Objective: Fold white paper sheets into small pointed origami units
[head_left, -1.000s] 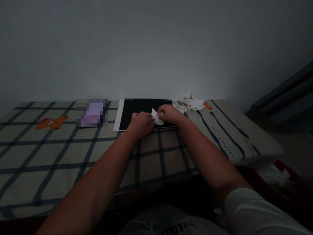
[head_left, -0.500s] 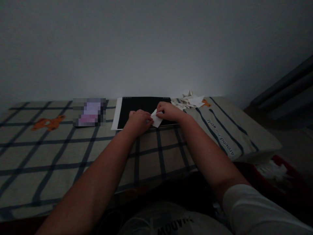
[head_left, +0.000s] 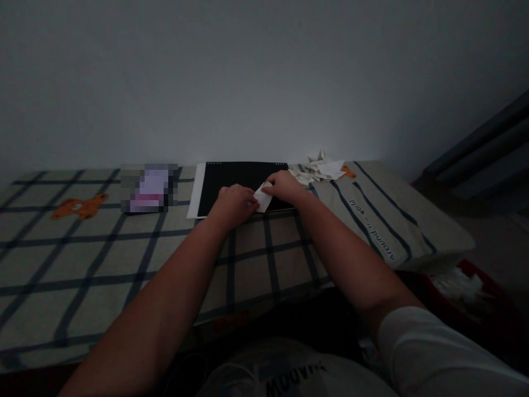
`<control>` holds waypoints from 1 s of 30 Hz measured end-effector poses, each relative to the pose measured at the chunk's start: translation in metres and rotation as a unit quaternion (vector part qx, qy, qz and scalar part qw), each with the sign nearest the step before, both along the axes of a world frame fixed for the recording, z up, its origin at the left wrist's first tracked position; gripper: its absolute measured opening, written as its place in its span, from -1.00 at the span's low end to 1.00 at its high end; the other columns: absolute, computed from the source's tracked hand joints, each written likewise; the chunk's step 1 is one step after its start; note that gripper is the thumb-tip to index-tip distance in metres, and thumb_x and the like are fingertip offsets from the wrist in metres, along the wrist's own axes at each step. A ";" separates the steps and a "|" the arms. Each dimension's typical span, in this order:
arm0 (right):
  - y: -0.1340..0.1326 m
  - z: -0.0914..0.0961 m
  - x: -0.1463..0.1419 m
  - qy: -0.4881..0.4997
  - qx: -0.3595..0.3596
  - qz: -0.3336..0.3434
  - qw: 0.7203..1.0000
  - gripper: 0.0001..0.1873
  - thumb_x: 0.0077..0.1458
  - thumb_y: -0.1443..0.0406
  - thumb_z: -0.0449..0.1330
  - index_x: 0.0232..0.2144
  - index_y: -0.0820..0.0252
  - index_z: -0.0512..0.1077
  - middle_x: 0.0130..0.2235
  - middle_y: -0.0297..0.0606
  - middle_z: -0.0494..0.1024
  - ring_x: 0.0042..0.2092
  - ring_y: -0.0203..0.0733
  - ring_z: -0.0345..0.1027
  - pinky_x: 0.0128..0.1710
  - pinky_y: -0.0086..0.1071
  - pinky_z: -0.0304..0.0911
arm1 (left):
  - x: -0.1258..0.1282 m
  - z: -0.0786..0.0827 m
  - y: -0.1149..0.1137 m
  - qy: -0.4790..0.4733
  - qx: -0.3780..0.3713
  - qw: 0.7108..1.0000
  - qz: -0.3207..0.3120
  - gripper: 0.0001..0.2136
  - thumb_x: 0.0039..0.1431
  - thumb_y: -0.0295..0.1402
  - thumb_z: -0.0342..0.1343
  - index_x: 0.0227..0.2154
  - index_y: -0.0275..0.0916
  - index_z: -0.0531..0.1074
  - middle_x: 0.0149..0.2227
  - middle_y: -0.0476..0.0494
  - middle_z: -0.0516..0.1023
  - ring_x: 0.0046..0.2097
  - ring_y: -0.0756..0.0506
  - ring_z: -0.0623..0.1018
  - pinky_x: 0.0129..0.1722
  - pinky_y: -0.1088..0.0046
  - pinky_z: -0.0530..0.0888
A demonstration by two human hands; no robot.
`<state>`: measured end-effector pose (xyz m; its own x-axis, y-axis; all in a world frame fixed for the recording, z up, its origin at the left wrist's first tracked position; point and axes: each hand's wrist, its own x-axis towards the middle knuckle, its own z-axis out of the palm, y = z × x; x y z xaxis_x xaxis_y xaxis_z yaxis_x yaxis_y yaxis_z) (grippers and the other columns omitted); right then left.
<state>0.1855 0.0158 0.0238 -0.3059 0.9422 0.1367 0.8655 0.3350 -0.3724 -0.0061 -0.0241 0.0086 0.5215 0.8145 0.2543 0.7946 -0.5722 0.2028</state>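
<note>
A small folded piece of white paper (head_left: pixel 262 200) is between my two hands, over the front edge of a black sheet or pad (head_left: pixel 235 176) with small holes along its far edge. My left hand (head_left: pixel 236 203) pinches the paper's left side, its fingertips pressed together. From the right, my right hand (head_left: pixel 284 186) grips the paper's upper right part between thumb and fingers. My fingers hide parts of the folds. Just beyond my right hand lies a pile of folded white paper pieces (head_left: pixel 322 168).
A phone (head_left: pixel 149 190), partly blurred out, lies to the left on the checked cloth (head_left: pixel 165 259). The wall (head_left: pixel 248 82) rises directly behind the table. At the lower right, a red container (head_left: pixel 491 309) holds more white paper pieces.
My right fingers have shifted slightly over the paper, and its visible part looks narrower and flatter. My left hand keeps its hold in nearly the same place.
</note>
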 end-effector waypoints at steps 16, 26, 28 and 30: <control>0.000 -0.010 -0.005 0.232 0.028 0.091 0.968 -0.75 0.05 0.24 0.22 -0.30 0.29 0.58 -0.38 -0.27 0.52 -0.36 -0.27 0.27 -0.34 -0.40 0.13 | -0.007 -0.003 0.011 -0.301 -0.135 0.937 0.118 -0.38 0.05 -0.35 0.29 0.22 -0.30 0.35 -0.10 -0.21 0.64 -0.12 -0.13 0.60 -0.04 0.32 0.51; -0.006 0.001 -0.001 0.207 0.083 0.144 0.964 -0.79 0.09 0.27 0.22 -0.30 0.29 0.59 -0.29 -0.18 0.58 -0.29 -0.23 0.35 -0.25 -0.37 0.19 | -0.005 -0.003 0.015 -0.512 -0.265 0.814 0.069 -0.30 -0.02 -0.49 0.29 0.24 -0.33 0.27 -0.05 -0.27 0.61 -0.16 -0.09 0.61 -0.16 0.36 0.54; -0.006 0.002 -0.001 0.195 0.085 0.138 0.967 -0.80 0.10 0.28 0.21 -0.29 0.27 0.60 -0.28 -0.19 0.60 -0.28 -0.23 0.36 -0.24 -0.37 0.19 | -0.005 -0.003 0.015 -0.512 -0.258 0.818 0.050 -0.32 -0.04 -0.50 0.29 0.21 -0.35 0.30 -0.07 -0.26 0.60 -0.15 -0.09 0.61 -0.16 0.37 0.53; -0.006 0.002 -0.001 0.187 0.086 0.126 0.971 -0.79 0.10 0.28 0.21 -0.29 0.26 0.60 -0.29 -0.20 0.61 -0.29 -0.24 0.35 -0.25 -0.38 0.17 | -0.005 -0.004 0.015 -0.505 -0.253 0.824 0.033 -0.34 -0.03 -0.50 0.28 0.20 -0.35 0.32 -0.08 -0.25 0.60 -0.15 -0.08 0.60 -0.15 0.37 0.53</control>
<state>0.1840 0.0093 0.0254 -0.4228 0.7976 0.4303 0.5633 0.6032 -0.5646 -0.0112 -0.0091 0.0050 0.2020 0.9677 0.1510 0.0997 -0.1737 0.9797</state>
